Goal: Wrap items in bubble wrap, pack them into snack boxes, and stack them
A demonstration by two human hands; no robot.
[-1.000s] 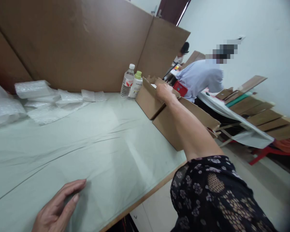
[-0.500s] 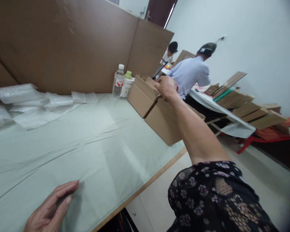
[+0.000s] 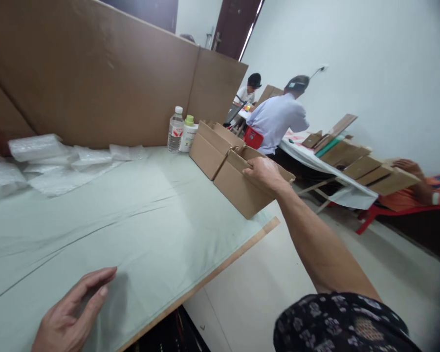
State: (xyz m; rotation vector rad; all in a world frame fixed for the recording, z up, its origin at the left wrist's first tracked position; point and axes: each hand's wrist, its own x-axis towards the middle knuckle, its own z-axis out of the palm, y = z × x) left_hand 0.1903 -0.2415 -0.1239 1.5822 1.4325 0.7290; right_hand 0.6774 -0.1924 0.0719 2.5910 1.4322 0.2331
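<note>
My right hand [image 3: 266,172] is at the nearer open cardboard box [image 3: 238,186], over its rim. The thumb lies along the outside of the wall and the other fingers curl over the edge, partly hidden. Right behind this box stands a second open cardboard box [image 3: 207,154]; what lies inside either cannot be made out. My left hand [image 3: 73,310] hovers low over the pale green table cover [image 3: 139,234]. Its thumb and fingers are apart, with nothing between them.
A water bottle [image 3: 175,131] and a white bottle with a green cap [image 3: 188,136] stand behind the boxes. Bubble-wrap pouches [image 3: 66,164] lie at the left, before a tall cardboard panel [image 3: 113,78]. Co-workers [image 3: 278,117] sit at another table at the right.
My right hand has come down and nearer, from above the far box to the rim of the near box. My left hand stays almost in place. The view has shifted slightly.
</note>
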